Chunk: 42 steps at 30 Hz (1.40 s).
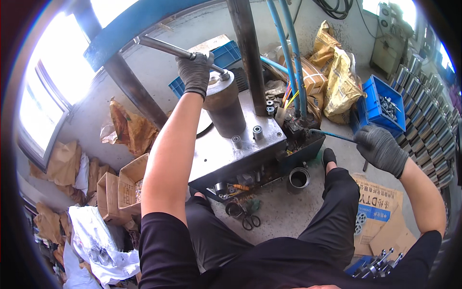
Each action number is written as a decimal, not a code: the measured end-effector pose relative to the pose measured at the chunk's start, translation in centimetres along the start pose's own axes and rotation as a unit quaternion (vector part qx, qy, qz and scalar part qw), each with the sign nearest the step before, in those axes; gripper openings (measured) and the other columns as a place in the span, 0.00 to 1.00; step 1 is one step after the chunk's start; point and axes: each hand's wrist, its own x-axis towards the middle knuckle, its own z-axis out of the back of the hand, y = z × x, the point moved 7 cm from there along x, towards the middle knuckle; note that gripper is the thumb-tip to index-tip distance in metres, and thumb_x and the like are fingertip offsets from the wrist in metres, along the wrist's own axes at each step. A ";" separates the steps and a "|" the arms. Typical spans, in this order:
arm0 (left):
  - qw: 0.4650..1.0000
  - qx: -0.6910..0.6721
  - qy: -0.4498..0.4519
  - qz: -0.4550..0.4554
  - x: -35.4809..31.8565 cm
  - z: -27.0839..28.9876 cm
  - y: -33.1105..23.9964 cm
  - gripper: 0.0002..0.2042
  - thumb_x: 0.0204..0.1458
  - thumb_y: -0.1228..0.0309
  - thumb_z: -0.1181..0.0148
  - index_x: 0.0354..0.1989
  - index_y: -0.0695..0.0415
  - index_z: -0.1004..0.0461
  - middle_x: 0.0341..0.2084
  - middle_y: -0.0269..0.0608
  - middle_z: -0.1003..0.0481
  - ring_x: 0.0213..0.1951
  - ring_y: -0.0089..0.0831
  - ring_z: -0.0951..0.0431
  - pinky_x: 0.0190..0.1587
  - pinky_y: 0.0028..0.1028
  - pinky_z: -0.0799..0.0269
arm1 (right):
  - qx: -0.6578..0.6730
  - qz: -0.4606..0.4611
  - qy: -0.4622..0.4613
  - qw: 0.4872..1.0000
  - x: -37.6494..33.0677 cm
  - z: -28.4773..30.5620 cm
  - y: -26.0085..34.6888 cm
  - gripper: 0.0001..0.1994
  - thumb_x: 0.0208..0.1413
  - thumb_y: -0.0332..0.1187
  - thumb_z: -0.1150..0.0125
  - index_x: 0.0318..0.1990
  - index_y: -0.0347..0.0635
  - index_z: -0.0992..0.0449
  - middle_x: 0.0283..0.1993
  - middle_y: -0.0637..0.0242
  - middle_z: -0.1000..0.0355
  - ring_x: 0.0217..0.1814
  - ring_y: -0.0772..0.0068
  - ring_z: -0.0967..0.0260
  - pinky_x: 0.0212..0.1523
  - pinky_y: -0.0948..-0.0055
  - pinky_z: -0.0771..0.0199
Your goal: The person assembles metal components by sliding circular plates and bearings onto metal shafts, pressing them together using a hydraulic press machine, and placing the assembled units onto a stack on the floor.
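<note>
My left hand (pixel 194 76), in a dark grey glove, is closed around a long steel rod (pixel 163 46). The rod slants from the upper left down to the top of a large upright metal cylinder (pixel 227 113) on the press table (pixel 211 153). Its lower end lies at a small round piece (pixel 224 74) there; whether they are joined I cannot tell. Two small metal sleeves stand beside the cylinder, one of them a ringed sleeve (pixel 258 132). My right hand (pixel 382 150), also gloved, grips the end of a thin blue lever (pixel 332 135) that runs left to the greasy pump unit (pixel 296 127).
Steel columns, such as the right column (pixel 248 53), rise behind the table. A blue crate (pixel 380 108) of metal parts stands at the right, near stacked metal tubes (pixel 426 125). Scissors (pixel 251 222) and a metal cup (pixel 299 179) are on the floor. Cardboard boxes (pixel 130 183) sit at the left.
</note>
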 end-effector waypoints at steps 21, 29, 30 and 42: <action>0.994 0.087 0.066 0.018 2.5 -0.9 -0.6 0.19 0.46 0.68 0.29 0.40 0.64 0.30 0.27 0.43 0.23 0.30 0.33 0.20 0.39 0.34 0.20 | -0.042 -0.161 -0.301 0.939 17.3 6.2 -9.0 0.24 0.64 0.54 0.38 0.58 0.48 0.19 0.43 0.58 0.15 0.47 0.57 0.17 0.50 0.59 0.17; 0.966 0.240 0.092 0.018 2.3 -2.1 -2.5 0.21 0.46 0.68 0.29 0.44 0.65 0.31 0.29 0.46 0.21 0.34 0.36 0.16 0.41 0.35 0.19 | -0.025 -0.173 -0.306 0.936 15.6 6.4 -9.6 0.17 0.62 0.40 0.37 0.55 0.44 0.18 0.44 0.56 0.17 0.43 0.56 0.18 0.50 0.60 0.18; 0.967 0.238 0.092 0.018 2.1 -2.2 -2.6 0.21 0.46 0.68 0.29 0.44 0.65 0.31 0.29 0.46 0.21 0.34 0.36 0.16 0.41 0.35 0.19 | -0.031 -0.172 -0.311 0.934 15.4 6.5 -9.5 0.16 0.62 0.39 0.37 0.55 0.44 0.18 0.44 0.55 0.17 0.43 0.55 0.18 0.50 0.60 0.18; 0.930 0.322 0.173 -0.029 3.2 -5.3 -4.4 0.17 0.52 0.67 0.36 0.45 0.68 0.25 0.33 0.59 0.17 0.41 0.48 0.13 0.48 0.39 0.17 | -0.009 -0.100 -0.349 0.932 10.8 6.2 -5.4 0.13 0.62 0.34 0.40 0.51 0.41 0.19 0.41 0.48 0.19 0.45 0.49 0.19 0.51 0.56 0.19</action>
